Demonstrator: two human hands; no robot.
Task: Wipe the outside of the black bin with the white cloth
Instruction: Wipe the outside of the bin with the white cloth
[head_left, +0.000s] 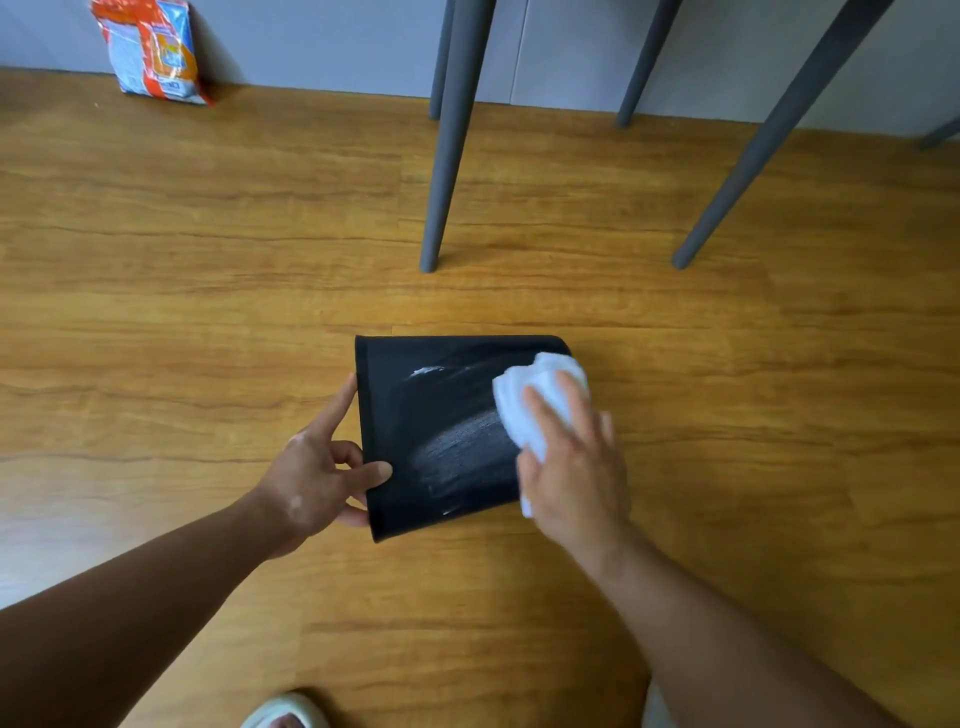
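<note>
Lying on its side on the wood floor (208, 270), the black bin (447, 415) sits in the near middle of the head view, its rim to the left and its narrower base to the right. Pale streaks and a dull smear mark its upward-facing side.

At the rim end, the left hand (317, 478) grips the bin. Its thumb lies on the outer wall near the rim, the forefinger points up along the rim edge, and the other fingers curl around the rim, where they are partly hidden. That hand is closed on the rim rather than flat on it.

On the right part of the bin's side, near the base, the right hand (576, 462) presses down on the cloth (530, 400). Its fingers are held fairly close together and lie flat over the bunched white fabric, which shows past the fingertips on the far side and a little below the palm on the near side.

Four grey legs (452, 140) of furniture stand on the floor beyond the bin, well apart from it. A printed orange and blue bag (150, 52) leans against the grey wall (322, 41) at the far left. At the near bottom edge, a foot in a pale slipper (285, 714) just shows.
</note>
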